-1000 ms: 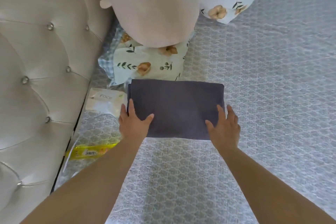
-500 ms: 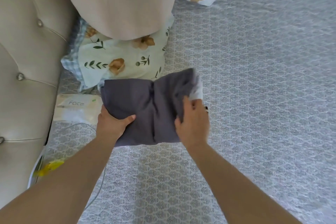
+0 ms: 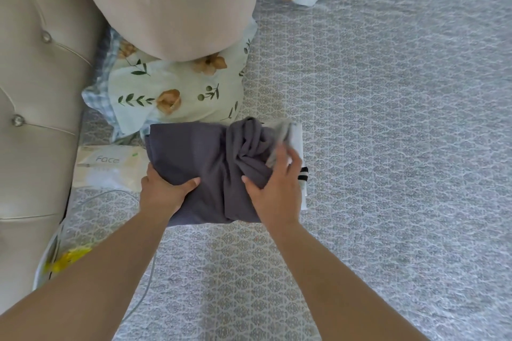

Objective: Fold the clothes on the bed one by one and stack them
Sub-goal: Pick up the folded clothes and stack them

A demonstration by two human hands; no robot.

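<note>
Two hands held the grey garment [image 3: 199,169] on the bed [image 3: 388,147], just in front of the floral pillow [image 3: 177,97]. The left hand [image 3: 163,191] pinched the garment's left edge, thumb on top and fingers curled under. The right hand [image 3: 274,188] clutched the bunched right half, and its grip seemed to include some white fabric [image 3: 297,141] below. To fold well, I think the right hand should carry its side flat over the left, edges aligned, while the left hand anchors its end.

A home bedroom: patterned bedspread [image 3: 388,119], tufted headboard [image 3: 33,91], floral pillow [image 3: 177,91].
</note>
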